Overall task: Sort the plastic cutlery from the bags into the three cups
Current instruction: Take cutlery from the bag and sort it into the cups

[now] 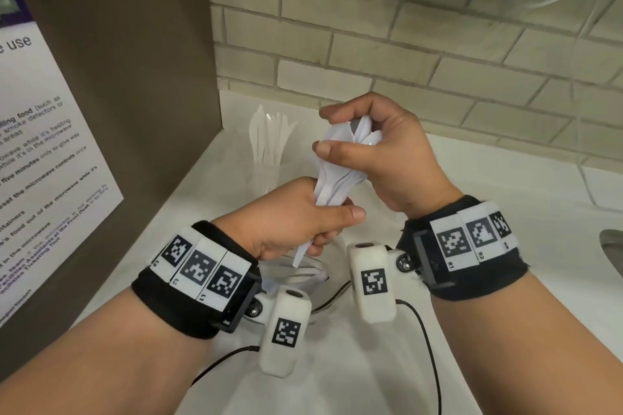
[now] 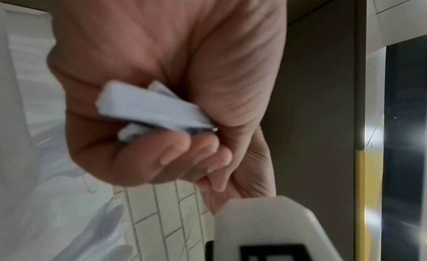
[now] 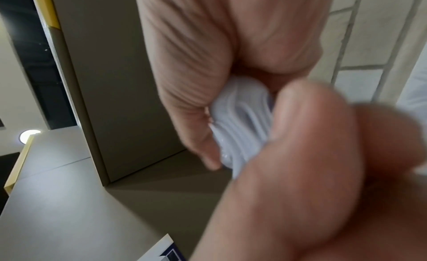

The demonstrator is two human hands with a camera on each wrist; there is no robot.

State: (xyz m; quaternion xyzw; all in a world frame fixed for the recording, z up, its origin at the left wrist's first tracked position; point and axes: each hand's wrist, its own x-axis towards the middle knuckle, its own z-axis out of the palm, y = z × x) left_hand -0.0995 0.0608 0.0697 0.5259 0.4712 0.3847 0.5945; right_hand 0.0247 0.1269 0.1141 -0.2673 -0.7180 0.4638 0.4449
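Both hands hold one bunch of white plastic spoons [image 1: 337,175] above the counter. My left hand [image 1: 303,222] grips the handle ends [image 2: 148,108], which stick out below its fist. My right hand [image 1: 357,138] pinches the stacked spoon bowls [image 3: 242,126] at the top between thumb and curled fingers. Behind the hands a clear cup [image 1: 266,175] holds several white knives and forks [image 1: 269,135], standing upright. Directly under my left hand I see the rim of another clear cup [image 1: 303,274], mostly hidden.
A brown cabinet side with a printed microwave notice [image 1: 50,145] walls off the left. A tiled wall [image 1: 404,61] runs along the back. A sink edge [image 1: 612,253] shows at the far right. Thin cables [image 1: 428,347] trail over the white counter near me.
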